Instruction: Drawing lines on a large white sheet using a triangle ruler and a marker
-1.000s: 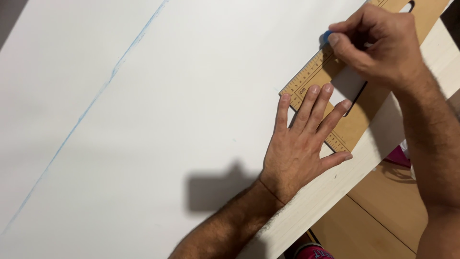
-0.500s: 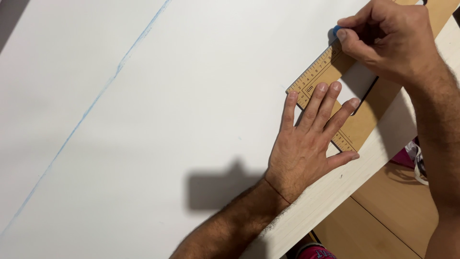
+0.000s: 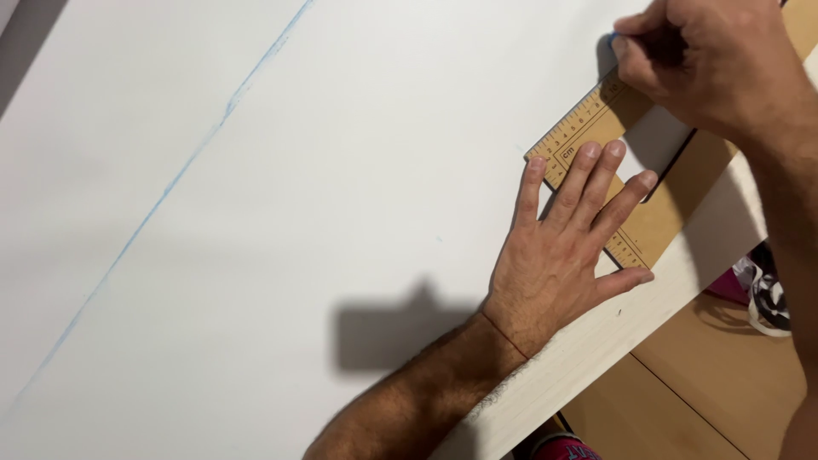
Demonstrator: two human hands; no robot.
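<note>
Ruler (image 3: pixel 596 128) pinned by spread left-hand fingers (image 3: pixel 588 183) — right hand (image 3: pixel 707 60), pinching something blue, has slid farther up.

Your left hand (image 3: pixel 558 255) and right hand (image 3: pixel 703 55) were bare: no gloves, no rings seen on the fingers in view. Both forearms were uncovered and hairy, with no sleeve showing within the frame. A thin reddish thread or band (image 3: pixel 504 330) ran across your left wrist. Fingernails on the left hand were short and plain. No watch appeared on either wrist as far as visible.
</note>
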